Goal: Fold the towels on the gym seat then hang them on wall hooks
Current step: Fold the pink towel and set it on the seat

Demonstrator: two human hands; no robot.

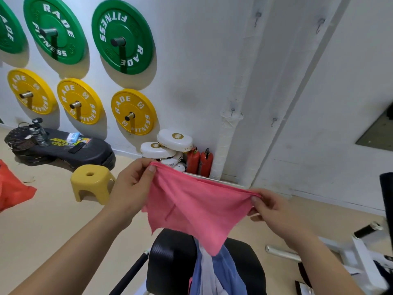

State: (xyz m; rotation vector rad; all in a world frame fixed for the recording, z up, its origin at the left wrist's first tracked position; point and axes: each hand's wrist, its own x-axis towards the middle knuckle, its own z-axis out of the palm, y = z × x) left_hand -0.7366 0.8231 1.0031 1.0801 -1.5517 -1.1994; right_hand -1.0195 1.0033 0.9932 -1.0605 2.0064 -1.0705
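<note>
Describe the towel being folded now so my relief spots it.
Find the black padded gym seat at bottom centre. Above it, the left hand and right hand pinch a pink cloth towel taut. Only it is lifted; the blue and white towels lie on the seat.

**Light:** bright, even, diffuse indoor light. The white wall (202, 71) above both hands reads pale grey-white.
**Source:** up and left of the left hand (131, 184). The green plates (136, 24) and yellow plates (144, 111) throw soft shadows down-right.
**Towel:** the pink towel (195, 209) between the hands is evenly lit, its folds faintly shaded.
**Sheen:** a dull highlight on the black seat (170, 252) below the hands.
**Distortion:** wide-angle. The pipe (234, 107) above the right hand (274, 209) leans and bows.
**Focus:** fair at centre, with the fingertips slightly soft. The white frame (359, 252) right of the right hand is smeared.
</note>
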